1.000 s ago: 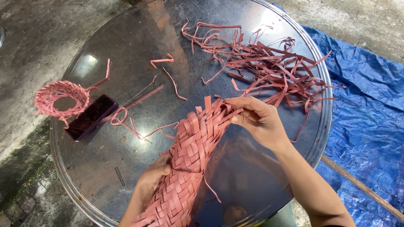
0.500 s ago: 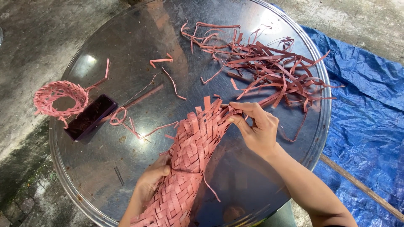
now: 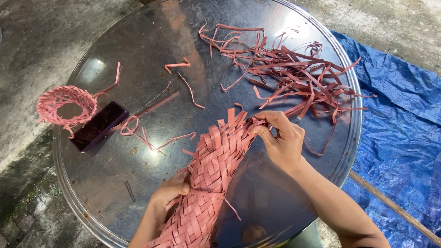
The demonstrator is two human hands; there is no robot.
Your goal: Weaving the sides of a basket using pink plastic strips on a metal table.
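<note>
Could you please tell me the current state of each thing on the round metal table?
Woven pink strip band: partly woven, top ends loose.
Left hand: gripping the band's side.
Right hand: pinching a strip end.
Loose strips: tangled pile.
Coiled strip ring: lying at table edge.
Dark case: flat.

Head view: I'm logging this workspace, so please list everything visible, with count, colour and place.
Table: one, round, shiny metal, fills the middle.
Woven mat: one, pink, rolled, from bottom centre up to mid-table.
Loose strips: a tangled pile, dark pink, upper right of the table.
Stray strips: a few, pink, left of centre.
Ring of strip: one, pink, at the table's left edge.
Dark box: one, blackish, rectangular, beside the ring.
Tarp: one, blue, on the ground at right.
Stick: one, brownish, on the tarp, lower right.
Ground: grey concrete, left and top.
Left hand: grips the mat low down.
Right hand: pinches strips at the mat's top end.
</note>
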